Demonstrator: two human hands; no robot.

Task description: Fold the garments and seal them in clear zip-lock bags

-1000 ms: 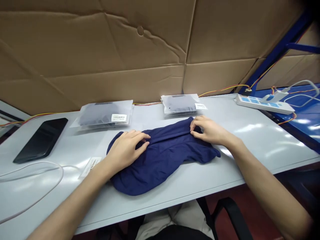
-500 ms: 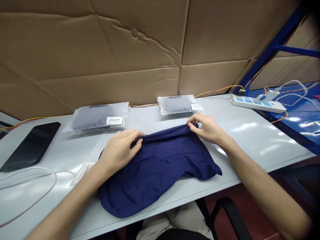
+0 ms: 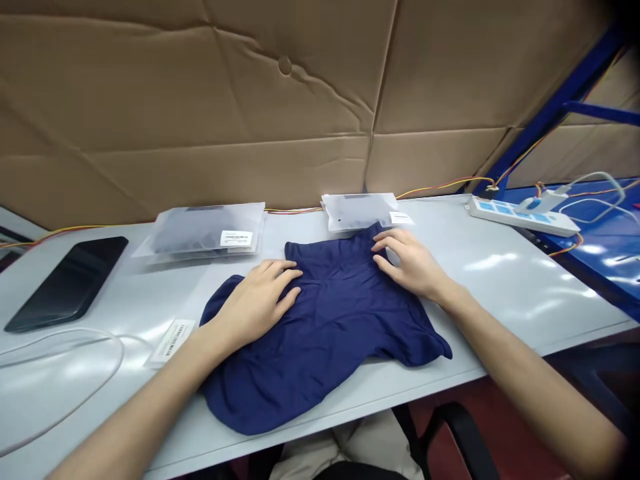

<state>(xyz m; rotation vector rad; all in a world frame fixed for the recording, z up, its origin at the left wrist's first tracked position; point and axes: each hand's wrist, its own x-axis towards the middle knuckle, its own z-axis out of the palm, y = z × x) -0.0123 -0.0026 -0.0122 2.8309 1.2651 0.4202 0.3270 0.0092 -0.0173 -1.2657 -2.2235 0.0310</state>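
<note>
While the navy garment [image 3: 330, 327] lies rumpled on the table [image 3: 500, 293] | left hand [image 3: 260, 295] and right hand [image 3: 411, 264] rest on it, fingers loose, nothing pinched | risk: uneven pressure could set creases

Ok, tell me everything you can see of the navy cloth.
The navy cloth looks like soft, smooth, thin fabric, plain dark blue and lightly wrinkled. It lies spread on the table, with a rounded lobe at the near left, close to the front edge, a pointed near right corner, and a straighter strip at the far side. Of the hands, the left rests on its left part, the right at its far right edge. Whether it touches the smaller bag is unclear.
</note>
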